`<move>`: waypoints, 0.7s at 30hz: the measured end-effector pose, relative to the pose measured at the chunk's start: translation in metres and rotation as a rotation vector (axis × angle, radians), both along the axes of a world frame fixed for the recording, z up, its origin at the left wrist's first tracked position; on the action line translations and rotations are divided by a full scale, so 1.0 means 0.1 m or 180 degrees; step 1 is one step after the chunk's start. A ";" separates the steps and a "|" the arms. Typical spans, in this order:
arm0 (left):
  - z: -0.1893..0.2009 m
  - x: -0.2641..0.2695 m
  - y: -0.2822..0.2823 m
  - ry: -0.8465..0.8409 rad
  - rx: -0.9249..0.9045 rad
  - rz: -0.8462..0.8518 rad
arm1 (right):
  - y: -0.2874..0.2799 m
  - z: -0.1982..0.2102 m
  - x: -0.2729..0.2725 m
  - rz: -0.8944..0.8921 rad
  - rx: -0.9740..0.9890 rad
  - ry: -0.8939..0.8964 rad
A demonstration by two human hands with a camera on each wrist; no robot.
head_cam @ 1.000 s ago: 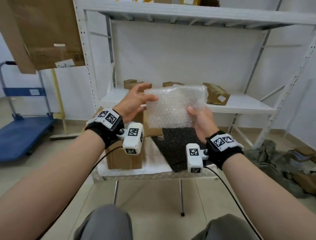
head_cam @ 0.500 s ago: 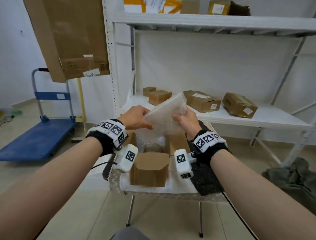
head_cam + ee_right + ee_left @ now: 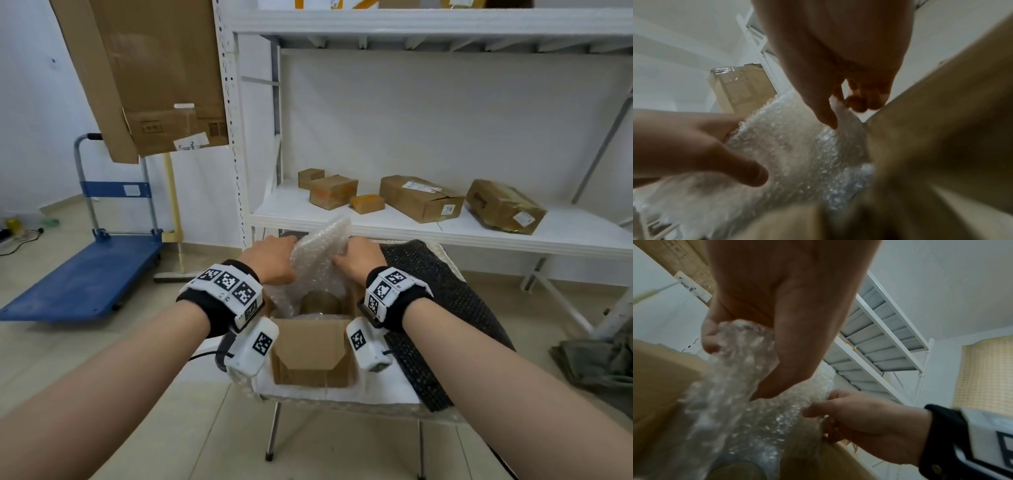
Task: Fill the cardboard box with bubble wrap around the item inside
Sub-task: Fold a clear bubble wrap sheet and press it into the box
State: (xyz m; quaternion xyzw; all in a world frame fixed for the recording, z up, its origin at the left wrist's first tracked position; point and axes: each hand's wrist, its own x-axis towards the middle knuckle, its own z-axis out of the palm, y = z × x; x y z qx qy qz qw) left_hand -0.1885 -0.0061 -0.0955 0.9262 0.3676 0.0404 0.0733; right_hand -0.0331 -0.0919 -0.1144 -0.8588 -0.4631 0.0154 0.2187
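One open cardboard box [image 3: 310,353] stood on a small white-topped table [image 3: 342,394], and one sheet of bubble wrap [image 3: 320,253] rose out of it, clear, pimpled and crumpled, its lower end down inside the box beside a round, brownish-topped item [image 3: 320,301]. The person's left hand [image 3: 270,258] gripped the sheet's left edge, fingers and thumb curled round it; the right hand [image 3: 359,257] pinched the right edge between thumb and fingers. A black, knobbly mat [image 3: 442,308] draped over the table's right side. Five brown cardboard parcels [image 3: 419,197] lay on the white metal shelf [image 3: 445,233] behind. One blue platform trolley [image 3: 82,277] stood at the left.
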 end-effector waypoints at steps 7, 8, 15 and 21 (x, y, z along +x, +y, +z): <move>-0.01 0.00 0.10 0.0243 -0.0222 -0.0062 | 0.15 -0.07 -0.02 0.0370 0.0493 0.1608; -0.01 0.01 0.11 0.0235 -0.0266 -0.0080 | 0.16 -0.09 -0.03 0.0469 0.0497 0.1832; 0.12 0.11 -0.06 0.0181 -0.0976 0.0198 | 0.13 -0.09 -0.15 0.1073 0.0013 0.1949; 0.31 0.23 0.11 0.0520 -0.1346 0.0116 | 0.13 -0.12 -0.13 0.1025 -0.0348 0.1793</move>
